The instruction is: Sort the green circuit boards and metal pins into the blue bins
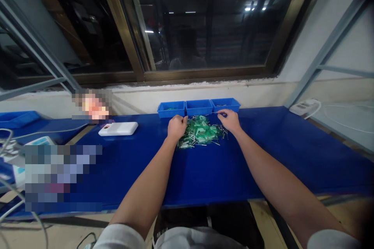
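Note:
A pile of small green pieces (201, 130), mixed with thin silvery metal pins (216, 142), lies on the blue table top. At the pile's left edge is my left hand (177, 127), its fingers curled closed; whatever they may hold is hidden. My right hand (230, 120) is over the pile's right side, thumb and fingertip pinched on a thin metal pin that points left. Just behind the pile stand three blue bins in a row: the left bin (171, 113) with some green pieces inside, the middle bin (199, 107), and the right bin (226, 102) with several pins showing.
A white power bank (118, 128) lies left of the pile. Farther left are another blue tray (19, 118), loose white cables and blurred-out items. A white power strip (305, 107) sits at the back right. Grey metal posts and a window rise behind the table (210, 179).

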Tool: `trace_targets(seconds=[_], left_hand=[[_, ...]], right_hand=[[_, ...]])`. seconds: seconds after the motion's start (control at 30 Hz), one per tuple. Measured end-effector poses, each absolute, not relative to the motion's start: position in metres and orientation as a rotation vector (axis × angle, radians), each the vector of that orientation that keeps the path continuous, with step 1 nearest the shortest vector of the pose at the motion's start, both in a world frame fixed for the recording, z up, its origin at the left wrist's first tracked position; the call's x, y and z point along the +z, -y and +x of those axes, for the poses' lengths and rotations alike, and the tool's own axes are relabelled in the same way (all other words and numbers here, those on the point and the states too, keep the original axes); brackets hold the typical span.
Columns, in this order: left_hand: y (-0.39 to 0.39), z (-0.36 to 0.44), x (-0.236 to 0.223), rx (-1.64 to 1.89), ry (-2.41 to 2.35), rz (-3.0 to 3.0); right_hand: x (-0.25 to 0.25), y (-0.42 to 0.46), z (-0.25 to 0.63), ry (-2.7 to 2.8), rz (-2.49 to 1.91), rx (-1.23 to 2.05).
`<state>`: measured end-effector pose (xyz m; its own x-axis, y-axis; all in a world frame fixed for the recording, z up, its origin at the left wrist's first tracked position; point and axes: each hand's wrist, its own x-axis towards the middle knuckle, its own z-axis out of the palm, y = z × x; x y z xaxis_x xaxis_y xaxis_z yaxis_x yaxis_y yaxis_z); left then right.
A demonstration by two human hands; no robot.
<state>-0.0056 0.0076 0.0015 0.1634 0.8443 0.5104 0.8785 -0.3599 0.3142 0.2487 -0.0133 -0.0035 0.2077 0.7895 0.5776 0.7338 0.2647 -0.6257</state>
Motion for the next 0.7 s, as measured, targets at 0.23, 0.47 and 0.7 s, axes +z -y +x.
trace_targets(seconds=[0.23, 0.47, 0.7], left_hand=[[-0.016, -0.012, -0.003, -1.079, 1.720, -2.385], [-0.018, -0.014, -0.004, -1.089, 1.722, -2.396], [-0.020, -0.018, -0.005, -1.069, 1.787, -2.379]], right_hand=[[-0.002, 0.008, 0.255, 1.483, -1.511, -0.004], [-0.006, 0.000, 0.262, 1.528, -1.492, -0.059], [-0.015, -0.008, 0.267, 1.606, -1.571, -0.073]])
